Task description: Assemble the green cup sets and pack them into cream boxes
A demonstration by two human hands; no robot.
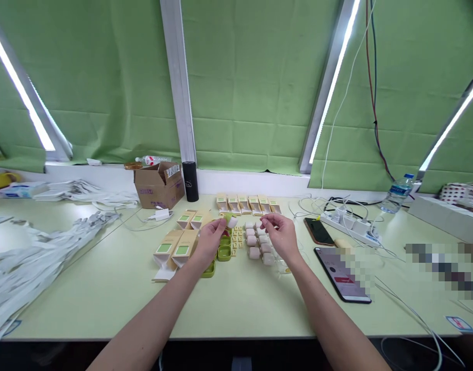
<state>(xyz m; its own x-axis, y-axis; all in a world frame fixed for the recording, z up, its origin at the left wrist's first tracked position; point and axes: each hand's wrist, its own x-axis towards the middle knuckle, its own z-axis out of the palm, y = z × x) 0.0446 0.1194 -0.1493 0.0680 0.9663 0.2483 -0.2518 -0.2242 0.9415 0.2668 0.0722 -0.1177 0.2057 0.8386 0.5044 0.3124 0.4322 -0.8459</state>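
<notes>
My left hand (212, 236) is closed, pinching a small green-and-white piece (231, 221) between thumb and fingers. Beneath it stand green square trays (224, 252), partly covered by the hand. My right hand (281, 232) is raised over the table with thumb and fingertips pressed together; anything in that pinch is too small to make out. Rows of small pale pink and white blocks (254, 252) lie below and left of the right hand. Between the trays and the blocks are several tiny yellow pieces (236, 238). Left of my left hand stand open kraft boxes (185, 247) with green labels.
More kraft boxes (248, 204) line the back. A cardboard carton (159, 186) and a black bottle (190, 181) stand behind left. White strips (72, 242) cover the left side. Two phones (341, 275), a power strip (350, 226), cables and a water bottle (398, 194) are on the right.
</notes>
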